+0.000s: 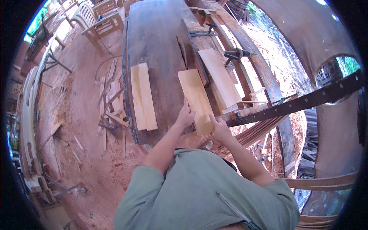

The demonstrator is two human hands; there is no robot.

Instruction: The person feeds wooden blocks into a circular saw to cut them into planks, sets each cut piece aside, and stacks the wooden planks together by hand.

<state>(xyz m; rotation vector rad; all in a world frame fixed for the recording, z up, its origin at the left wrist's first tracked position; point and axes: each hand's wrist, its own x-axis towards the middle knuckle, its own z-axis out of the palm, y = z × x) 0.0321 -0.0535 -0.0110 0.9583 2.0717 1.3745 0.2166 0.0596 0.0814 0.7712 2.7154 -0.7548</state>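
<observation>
Pale board (194, 96) over bench (155, 42): pinched by right hand (220, 128) at five o'clock; touched by half-curled left hand (186, 116) at eight, hold unclear. Pointing toward eleven-thirty along its long axis.

Room runs between 2 left boards (144, 96) and the held board (194, 100).

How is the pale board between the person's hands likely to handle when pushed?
The board is probably stiff: its long edges look straight. Being broad and flat, it seems unlikely to roll. The tabletop looks fairly smooth, so the board might slide easily.
</observation>
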